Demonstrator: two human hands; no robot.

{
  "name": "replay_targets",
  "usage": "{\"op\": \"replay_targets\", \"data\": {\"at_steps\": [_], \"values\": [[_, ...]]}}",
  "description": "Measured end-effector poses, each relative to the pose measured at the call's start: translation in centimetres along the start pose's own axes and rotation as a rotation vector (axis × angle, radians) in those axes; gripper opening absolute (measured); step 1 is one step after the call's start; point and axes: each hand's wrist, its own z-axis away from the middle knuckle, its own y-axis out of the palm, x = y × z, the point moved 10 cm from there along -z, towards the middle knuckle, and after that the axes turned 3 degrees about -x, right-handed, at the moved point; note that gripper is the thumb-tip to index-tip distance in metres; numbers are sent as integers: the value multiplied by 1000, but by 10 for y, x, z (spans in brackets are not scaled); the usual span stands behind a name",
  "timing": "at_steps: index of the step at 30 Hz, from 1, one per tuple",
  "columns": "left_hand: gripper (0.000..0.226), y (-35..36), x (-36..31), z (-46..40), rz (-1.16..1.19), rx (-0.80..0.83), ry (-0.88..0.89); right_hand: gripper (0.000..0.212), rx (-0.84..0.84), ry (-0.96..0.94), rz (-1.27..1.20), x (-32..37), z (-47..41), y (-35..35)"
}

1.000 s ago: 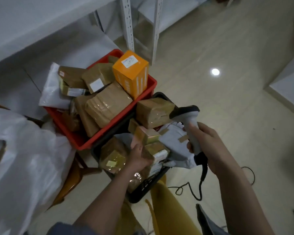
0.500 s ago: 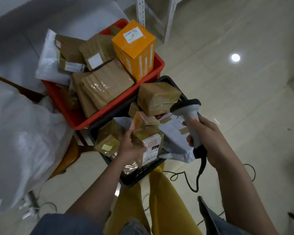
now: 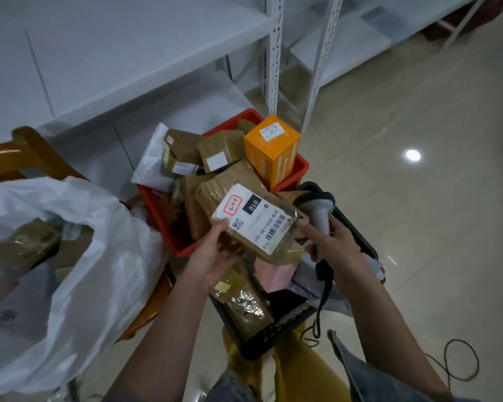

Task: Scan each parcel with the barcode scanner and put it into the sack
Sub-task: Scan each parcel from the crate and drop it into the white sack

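Left hand (image 3: 212,256) under taped cardboard parcel (image 3: 256,224), glossy label up.

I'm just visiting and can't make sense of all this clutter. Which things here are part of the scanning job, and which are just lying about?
Part of the job:
- labelled parcel, held by the left hand
- barcode scanner, gripped by the right hand
- white sack, already holding parcels
- red crate and black crate of waiting parcels

Just lying about:
- white shelving
- wooden chair
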Motion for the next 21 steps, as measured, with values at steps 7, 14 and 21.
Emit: {"op": "replay_targets", "data": {"at_steps": [7, 14, 21], "values": [[58, 9, -17, 27, -10, 124, -80, 64, 63, -39, -106, 26, 12, 34], [88, 20, -78, 44, -837, 154, 304, 55, 53, -243, 205, 65, 18, 23], [83, 63, -71, 57, -1176, 575, 296, 68, 309, -446, 562, 98, 44, 45]]}}
